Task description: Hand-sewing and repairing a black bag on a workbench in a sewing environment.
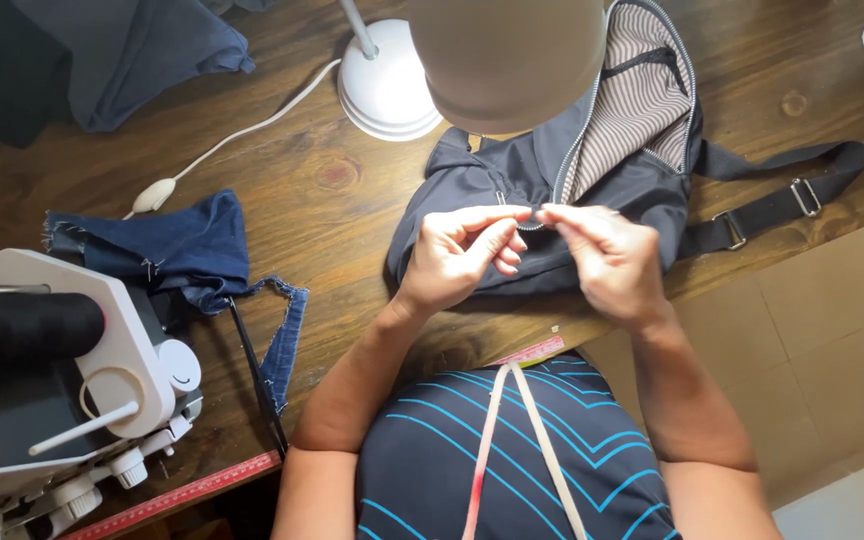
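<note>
A dark grey bag [472,175] with a striped lining [632,100] lies open on the wooden table [322,200]. My left hand [462,255] and my right hand [607,255] meet over the bag's front edge. Both pinch the metal zipper [532,222] where its two rows of teeth come together. The fingertips of the two hands nearly touch. The bag's black strap [782,200] with metal buckles trails to the right.
A white lamp base [387,90] and beige lampshade [507,55] stand behind the bag. Denim scraps [182,250] lie at the left beside a white sewing machine [62,390]. A red measuring tape [192,490] runs along the table's near edge.
</note>
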